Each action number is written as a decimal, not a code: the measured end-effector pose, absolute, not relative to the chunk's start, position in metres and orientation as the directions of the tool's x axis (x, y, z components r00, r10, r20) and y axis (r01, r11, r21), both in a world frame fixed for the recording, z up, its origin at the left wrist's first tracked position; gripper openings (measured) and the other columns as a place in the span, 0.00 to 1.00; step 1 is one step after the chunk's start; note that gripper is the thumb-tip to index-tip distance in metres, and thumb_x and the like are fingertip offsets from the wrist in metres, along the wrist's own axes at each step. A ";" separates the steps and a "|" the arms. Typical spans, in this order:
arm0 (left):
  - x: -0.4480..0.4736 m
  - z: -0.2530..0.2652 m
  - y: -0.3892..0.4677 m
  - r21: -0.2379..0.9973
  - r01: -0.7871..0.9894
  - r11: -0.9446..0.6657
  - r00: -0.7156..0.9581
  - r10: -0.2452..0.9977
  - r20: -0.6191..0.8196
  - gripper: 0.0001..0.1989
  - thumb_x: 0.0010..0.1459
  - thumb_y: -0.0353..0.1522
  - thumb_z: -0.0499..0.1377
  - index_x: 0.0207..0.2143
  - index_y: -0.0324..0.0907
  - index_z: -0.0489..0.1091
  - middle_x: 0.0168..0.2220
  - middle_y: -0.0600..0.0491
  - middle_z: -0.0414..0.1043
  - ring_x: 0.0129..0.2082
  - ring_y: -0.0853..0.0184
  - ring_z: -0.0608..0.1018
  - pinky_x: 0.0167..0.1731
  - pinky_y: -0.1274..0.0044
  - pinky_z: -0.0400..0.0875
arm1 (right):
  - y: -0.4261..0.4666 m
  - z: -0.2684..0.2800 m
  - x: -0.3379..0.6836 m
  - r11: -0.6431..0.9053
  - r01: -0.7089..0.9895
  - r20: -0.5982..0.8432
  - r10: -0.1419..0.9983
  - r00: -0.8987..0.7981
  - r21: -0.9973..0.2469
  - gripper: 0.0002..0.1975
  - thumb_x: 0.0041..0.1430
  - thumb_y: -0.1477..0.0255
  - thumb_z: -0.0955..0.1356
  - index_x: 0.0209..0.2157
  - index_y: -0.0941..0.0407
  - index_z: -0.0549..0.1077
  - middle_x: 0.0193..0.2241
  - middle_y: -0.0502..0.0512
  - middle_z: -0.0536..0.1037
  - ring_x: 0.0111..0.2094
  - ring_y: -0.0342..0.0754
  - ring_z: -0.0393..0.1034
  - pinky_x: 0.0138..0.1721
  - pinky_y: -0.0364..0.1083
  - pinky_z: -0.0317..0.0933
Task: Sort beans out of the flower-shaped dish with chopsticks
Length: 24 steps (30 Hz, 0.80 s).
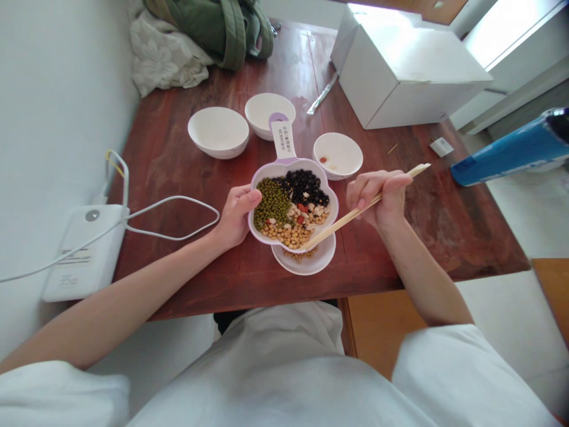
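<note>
Seen from the head camera, the left hand [237, 213] grips the edge of a flower-shaped white dish with a purple rim [334, 207], thumb over the lip. The right hand [382, 198] is closed around pale, slim wooden chopsticks [347, 219], their tips at the dish's near edge. The dish is over the near part of a reddish-brown wooden table [377, 249], overlapping a small round white bowl [306, 267]; whether the two touch cannot be told.

The likeliest mishap is a spill: the dish appears to be gripped at one side only, so a slip or tilt could send its load rolling. Hard, round beans may also slide off smooth chopsticks, and a push across the dish could mix the kinds, whose borders already blur. A looped white cable [178, 197] lies near the left forearm and might snag.

Textures vary: small, dull green beans [271, 201] at left, glossy black beans [306, 184] at the far side, smooth yellow beans [291, 237] nearest, and pale, irregular nut pieces [313, 213] with a few reddish ones at right. A flat labelled handle [283, 139] points away. Beyond stand three smooth, rounded white bowls [217, 133], the right one holding a reddish piece [323, 159].
</note>
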State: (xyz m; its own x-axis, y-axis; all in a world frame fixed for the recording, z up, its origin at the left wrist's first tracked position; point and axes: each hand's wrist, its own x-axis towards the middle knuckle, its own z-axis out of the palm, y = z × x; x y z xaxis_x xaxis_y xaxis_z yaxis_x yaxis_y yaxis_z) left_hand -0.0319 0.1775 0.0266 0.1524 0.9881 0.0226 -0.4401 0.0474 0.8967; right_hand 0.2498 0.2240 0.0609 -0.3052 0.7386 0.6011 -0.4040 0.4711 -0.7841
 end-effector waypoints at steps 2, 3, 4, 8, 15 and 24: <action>-0.032 0.025 0.178 0.892 -0.448 0.056 0.157 0.987 0.017 0.29 0.51 0.58 0.78 0.33 0.41 0.81 0.36 0.43 0.87 0.50 0.42 0.90 0.49 0.59 0.88 | 0.224 0.061 0.250 0.472 -0.417 0.611 0.727 -0.314 -0.776 0.32 0.79 0.49 0.69 0.25 0.52 0.86 0.16 0.53 0.75 0.11 0.43 0.62 0.12 0.46 0.51; -0.033 0.025 0.178 0.890 -0.452 0.060 0.161 0.987 0.015 0.29 0.51 0.57 0.78 0.33 0.41 0.82 0.37 0.43 0.87 0.50 0.42 0.90 0.49 0.59 0.88 | 0.224 0.061 0.250 0.471 -0.423 0.614 0.722 -0.318 -0.774 0.32 0.79 0.49 0.68 0.25 0.52 0.86 0.16 0.53 0.75 0.11 0.43 0.62 0.12 0.46 0.51; -0.033 0.024 0.178 0.888 -0.455 0.063 0.166 0.986 0.014 0.28 0.52 0.57 0.78 0.34 0.41 0.82 0.37 0.43 0.87 0.51 0.42 0.90 0.49 0.59 0.88 | 0.224 0.061 0.250 0.469 -0.430 0.617 0.718 -0.322 -0.771 0.32 0.79 0.50 0.68 0.26 0.52 0.86 0.16 0.54 0.75 0.12 0.43 0.62 0.12 0.45 0.51; -0.033 0.024 0.178 0.884 -0.463 0.055 0.167 0.986 0.027 0.29 0.52 0.58 0.78 0.33 0.41 0.82 0.37 0.43 0.87 0.51 0.42 0.90 0.50 0.59 0.89 | 0.224 0.060 0.251 0.451 -0.462 0.620 0.711 -0.332 -0.764 0.31 0.81 0.52 0.69 0.27 0.55 0.88 0.17 0.55 0.76 0.13 0.43 0.64 0.12 0.45 0.52; -0.032 0.027 0.178 0.884 -0.466 0.038 0.154 0.987 0.038 0.27 0.51 0.56 0.79 0.32 0.40 0.83 0.31 0.46 0.85 0.45 0.46 0.91 0.49 0.61 0.89 | 0.227 0.056 0.253 0.422 -0.478 0.612 0.697 -0.373 -0.771 0.33 0.81 0.52 0.67 0.26 0.55 0.88 0.18 0.56 0.78 0.13 0.43 0.67 0.12 0.44 0.53; -0.032 0.027 0.177 0.884 -0.465 0.045 0.149 0.988 0.028 0.27 0.51 0.56 0.79 0.30 0.41 0.82 0.31 0.46 0.85 0.47 0.45 0.91 0.48 0.61 0.89 | 0.224 0.061 0.250 0.383 -0.491 0.602 0.668 -0.438 -0.783 0.29 0.79 0.54 0.70 0.28 0.57 0.88 0.20 0.59 0.82 0.14 0.44 0.68 0.13 0.43 0.55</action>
